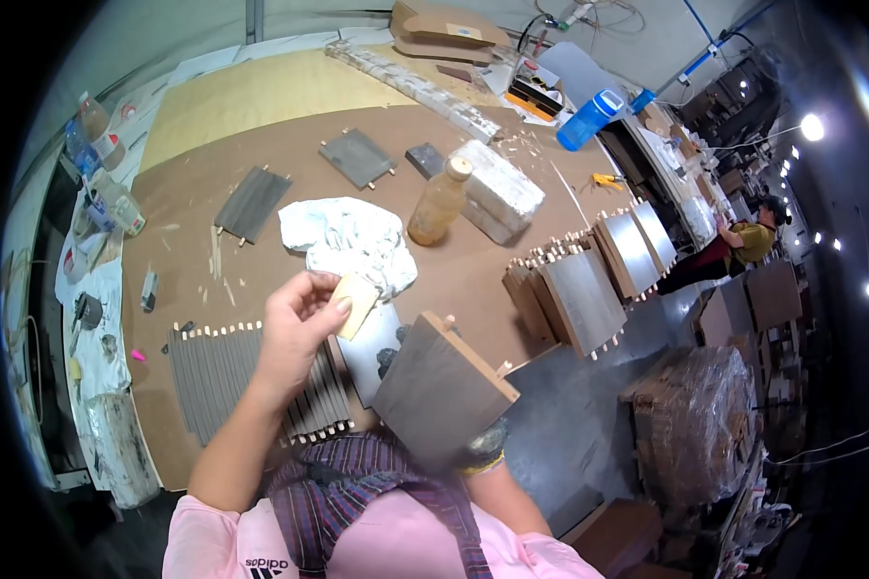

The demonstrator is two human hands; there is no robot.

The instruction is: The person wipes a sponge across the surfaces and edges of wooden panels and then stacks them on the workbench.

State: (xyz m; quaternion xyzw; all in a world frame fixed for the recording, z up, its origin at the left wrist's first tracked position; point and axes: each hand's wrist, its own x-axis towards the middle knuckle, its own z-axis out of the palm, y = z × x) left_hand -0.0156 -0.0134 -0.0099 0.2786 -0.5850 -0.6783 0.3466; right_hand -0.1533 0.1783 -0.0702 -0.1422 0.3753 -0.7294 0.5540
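Note:
My left hand [304, 323] is closed, pinching a pale yellow sponge-like pad [358, 305] in front of a crumpled white cloth [348, 236]. My right hand [488, 446], in a dark glove with a yellow cuff, holds a grey wooden panel [444, 391] tilted above the table's near edge. Dowels stick out along the panel's upper edge. The panel hides most of that hand; dark gloved fingertips show past its left side. Under my left forearm, several grey panels [217, 381] with dowel ends stand in a tight row.
Beyond the cloth stand a bottle of amber liquid [437, 207] and a whitish block [500, 193]. Two doweled panels lie flat at the back, one of them a grey panel [253, 204]. Stacked panels [581, 294] line the right edge. Further right, a person [743, 241] works.

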